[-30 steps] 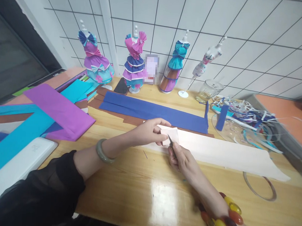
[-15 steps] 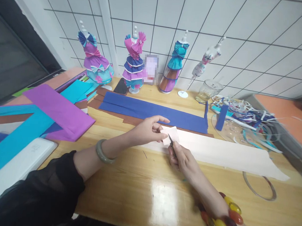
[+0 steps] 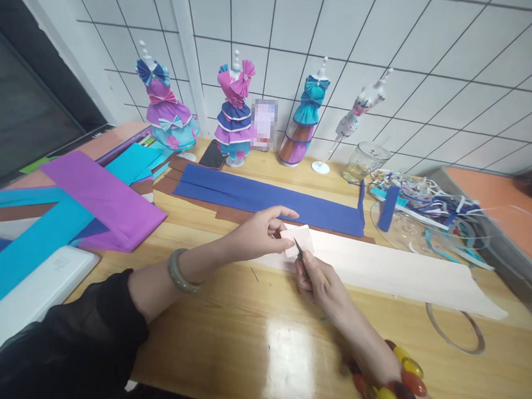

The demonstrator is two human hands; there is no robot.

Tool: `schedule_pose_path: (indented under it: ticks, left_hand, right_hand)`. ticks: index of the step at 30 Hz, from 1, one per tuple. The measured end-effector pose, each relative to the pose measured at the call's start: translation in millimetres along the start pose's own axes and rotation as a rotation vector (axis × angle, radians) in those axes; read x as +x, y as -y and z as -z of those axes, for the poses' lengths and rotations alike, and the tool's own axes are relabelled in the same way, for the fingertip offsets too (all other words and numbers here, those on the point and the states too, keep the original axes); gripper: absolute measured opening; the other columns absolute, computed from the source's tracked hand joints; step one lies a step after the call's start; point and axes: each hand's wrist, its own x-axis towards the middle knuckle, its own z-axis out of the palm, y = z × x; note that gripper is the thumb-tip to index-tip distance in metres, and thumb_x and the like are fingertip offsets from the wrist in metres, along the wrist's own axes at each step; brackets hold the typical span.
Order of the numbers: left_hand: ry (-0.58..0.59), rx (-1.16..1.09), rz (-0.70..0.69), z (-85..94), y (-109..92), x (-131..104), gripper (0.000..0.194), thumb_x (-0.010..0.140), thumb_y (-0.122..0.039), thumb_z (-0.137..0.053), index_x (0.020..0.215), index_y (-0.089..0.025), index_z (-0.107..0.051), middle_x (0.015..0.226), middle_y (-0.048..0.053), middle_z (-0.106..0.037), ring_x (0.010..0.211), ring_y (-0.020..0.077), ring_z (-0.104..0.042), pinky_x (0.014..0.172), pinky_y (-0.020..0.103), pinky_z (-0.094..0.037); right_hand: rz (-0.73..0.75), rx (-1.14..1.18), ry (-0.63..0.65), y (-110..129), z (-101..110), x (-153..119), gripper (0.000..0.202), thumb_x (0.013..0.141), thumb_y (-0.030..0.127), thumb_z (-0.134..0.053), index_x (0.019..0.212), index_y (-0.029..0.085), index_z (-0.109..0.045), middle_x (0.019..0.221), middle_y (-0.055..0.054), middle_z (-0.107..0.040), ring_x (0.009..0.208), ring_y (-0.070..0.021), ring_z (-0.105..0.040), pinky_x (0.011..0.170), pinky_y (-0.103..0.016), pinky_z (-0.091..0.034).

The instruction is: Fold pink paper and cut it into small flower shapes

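Between the thumb and fingers of my left hand (image 3: 268, 230) is a small folded piece of pale pink paper (image 3: 301, 236). My right hand (image 3: 321, 284) is closed round small dark scissors (image 3: 302, 260), a pair of snips by their look. Their pointed tip lies against the face of the pale piece; whether the blades are parted I cannot tell. Just beyond and below the hands stretches a long pale pink strip (image 3: 390, 267), flat on the table. Behind it a long dark blue strip (image 3: 266, 193) lies over brown sheets (image 3: 230, 214).
Mini mannequins in paper dresses (image 3: 170, 107) and a bare one (image 3: 360, 112) stand along the tiled wall. A glass cup (image 3: 367, 160) and a plate of scraps (image 3: 424, 209) are at right. Coloured strips (image 3: 107, 198) and a white box (image 3: 45, 298) lie left. A ring (image 3: 456, 334) rests front right.
The pale piece and the snips have shifted very slightly within the hands. The view has tilted a little; otherwise both hands keep their places.
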Motion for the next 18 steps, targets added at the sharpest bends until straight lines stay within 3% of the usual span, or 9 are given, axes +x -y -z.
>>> schedule_pose_path:
  ticks: [9, 18]
  left_hand:
    - [-0.02, -0.023, -0.022, -0.6, 3.0, 0.2, 0.049, 0.07, -0.022, -0.063, 0.115, -0.016, -0.045, 0.068, -0.003, -0.053, 0.064, 0.009, -0.054, 0.064, 0.023, -0.041]
    - [-0.037, -0.032, -0.031, -2.3, 3.1, 0.0, 0.049, 0.071, -0.022, -0.063, 0.115, -0.016, -0.045, 0.068, -0.003, -0.054, 0.065, 0.0088, -0.055, 0.065, 0.023, -0.042]
  right_hand:
    - [0.047, -0.011, -0.017, -0.9, -0.8, 0.1, 0.047, 0.088, 0.059, -0.028, 0.064, 0.02, -0.04, 0.049, 0.006, -0.031, 0.043, -0.0098, -0.028, 0.042, -0.024, -0.024]
    - [0.059, -0.005, -0.013, 1.3, -0.8, -0.3, 0.046, 0.088, 0.058, -0.028, 0.064, 0.02, -0.039, 0.049, 0.006, -0.031, 0.042, -0.0097, -0.029, 0.042, -0.023, -0.024]
